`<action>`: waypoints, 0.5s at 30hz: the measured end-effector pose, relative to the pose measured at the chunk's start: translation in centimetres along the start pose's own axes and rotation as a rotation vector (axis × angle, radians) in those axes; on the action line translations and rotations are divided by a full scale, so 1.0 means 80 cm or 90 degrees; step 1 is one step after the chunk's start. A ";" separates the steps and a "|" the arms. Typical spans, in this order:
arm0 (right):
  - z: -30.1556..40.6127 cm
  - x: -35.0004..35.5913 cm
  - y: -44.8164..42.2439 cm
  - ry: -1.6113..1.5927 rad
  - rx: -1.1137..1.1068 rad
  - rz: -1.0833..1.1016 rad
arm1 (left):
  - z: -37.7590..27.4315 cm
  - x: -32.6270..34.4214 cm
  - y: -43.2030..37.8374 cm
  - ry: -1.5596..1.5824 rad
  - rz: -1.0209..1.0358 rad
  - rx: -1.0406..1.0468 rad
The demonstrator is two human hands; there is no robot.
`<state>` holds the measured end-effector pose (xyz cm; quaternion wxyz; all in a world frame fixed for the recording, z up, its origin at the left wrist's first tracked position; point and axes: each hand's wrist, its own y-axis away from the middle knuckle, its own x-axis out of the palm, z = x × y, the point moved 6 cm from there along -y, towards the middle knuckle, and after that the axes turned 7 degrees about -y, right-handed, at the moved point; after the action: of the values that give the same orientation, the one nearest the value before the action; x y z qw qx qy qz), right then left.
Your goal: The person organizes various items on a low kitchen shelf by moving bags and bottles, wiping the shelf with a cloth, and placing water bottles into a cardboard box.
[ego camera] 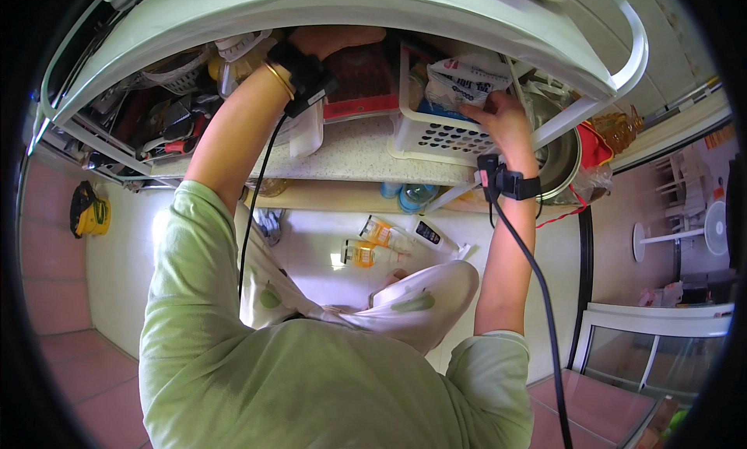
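My left hand (338, 39) reaches in under the white top board, above a dark red tray (359, 87). Its fingers are partly hidden by the board, so their grip cannot be made out. On the right, a white plastic basket with holes (402, 131) stands on the speckled shelf (350, 151). Inside lies a white-and-blue plastic packet (464, 84) bearing writing. My right hand (502, 116) has its thumb and fingers on the packet's right lower edge, close to the basket's rim.
Left on the shelf are tools with red handles (181, 145) and a clear plastic container (306, 131). A metal pot (560, 139) sits to the right behind a white frame leg (563, 125). Orange-labelled bottles (359, 253) and a white bottle (432, 236) lie on the floor.
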<state>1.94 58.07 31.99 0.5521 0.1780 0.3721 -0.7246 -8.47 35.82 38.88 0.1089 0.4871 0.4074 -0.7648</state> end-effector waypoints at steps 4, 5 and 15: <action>-0.002 0.003 0.013 -0.003 -0.007 -0.035 | -0.020 0.002 0.008 -0.023 -0.016 0.033; -0.005 0.000 0.018 -0.051 -0.002 -0.068 | -0.031 0.004 0.009 -0.028 -0.031 0.046; 0.096 0.017 0.079 0.083 -0.258 -0.277 | -0.046 0.033 0.019 -0.037 -0.108 0.037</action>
<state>8.60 50.80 34.00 0.3832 0.0264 0.5729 -0.7241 -6.49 38.12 35.17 0.0408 0.4316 0.4215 -0.7965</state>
